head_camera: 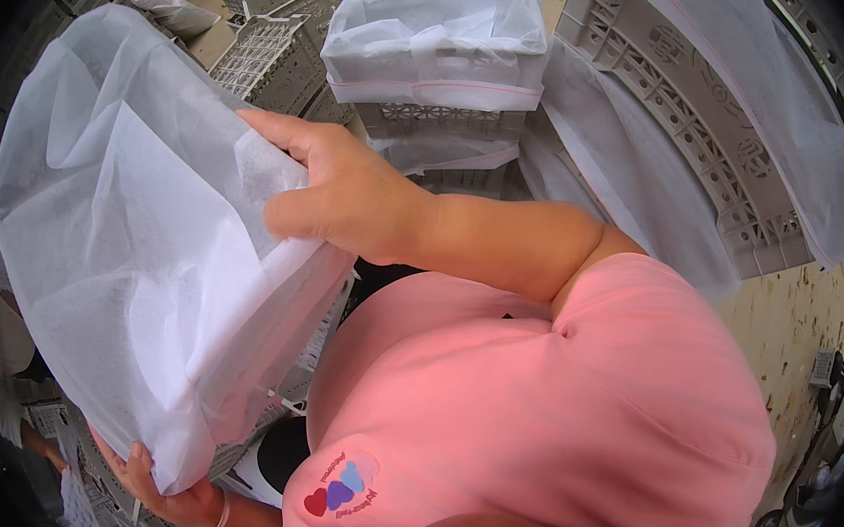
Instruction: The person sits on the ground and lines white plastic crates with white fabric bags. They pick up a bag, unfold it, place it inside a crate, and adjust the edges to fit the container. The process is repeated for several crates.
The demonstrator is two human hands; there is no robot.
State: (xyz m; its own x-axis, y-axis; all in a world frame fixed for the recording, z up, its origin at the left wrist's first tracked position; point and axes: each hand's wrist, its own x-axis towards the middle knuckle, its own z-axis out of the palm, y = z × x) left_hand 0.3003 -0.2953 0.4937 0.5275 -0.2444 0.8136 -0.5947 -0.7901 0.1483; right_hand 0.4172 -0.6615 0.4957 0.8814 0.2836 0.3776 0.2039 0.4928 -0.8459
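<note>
A large white translucent fabric liner (pixel 127 192) is spread into a box shape on the left. Its sides are creased, and a pale fold stands up in the middle. Whether a crate is inside it I cannot tell. My right hand (pixel 346 189) grips its upper edge, thumb and fingers apart around the cloth. At the bottom corner my left hand (pixel 162 482), with a bracelet at the wrist, holds the liner from below, its thumb on the cloth. Beyond my right hand stands a grey plastic crate (pixel 442 122) with a white liner (pixel 439 69) folded over its rim.
Grey crates (pixel 260 53) lie behind the liner. At the upper right is a big grey crate (pixel 677 98) with white cloth (pixel 621 138) over it. Another person's hand (pixel 51 453) shows at the lower left, near white cloth. A wheeled vehicle (pixel 800 507) stands at the right edge.
</note>
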